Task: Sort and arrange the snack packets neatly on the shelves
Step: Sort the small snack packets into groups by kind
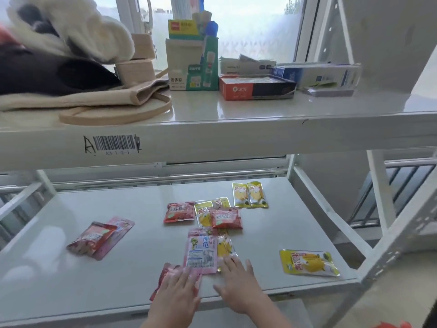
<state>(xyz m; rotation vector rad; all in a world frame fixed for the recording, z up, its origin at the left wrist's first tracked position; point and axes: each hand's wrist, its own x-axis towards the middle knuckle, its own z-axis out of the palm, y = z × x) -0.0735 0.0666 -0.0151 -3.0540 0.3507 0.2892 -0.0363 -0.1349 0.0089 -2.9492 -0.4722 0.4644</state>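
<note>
White metal lower shelf [94, 292], seen from above. Positions are given relative to the pink packet [201, 250] near the front edge. A red packet [166, 272], just front-left of it, is pressed flat by the left hand [176, 292], grip apart. The right hand [238, 285] is laid just front-right, grip apart, fingertips touching a half-covered yellow packet [225, 247]. A yellow pair [250, 194] is seen behind, a lone yellow pouch [309, 262] well to the right.
</note>
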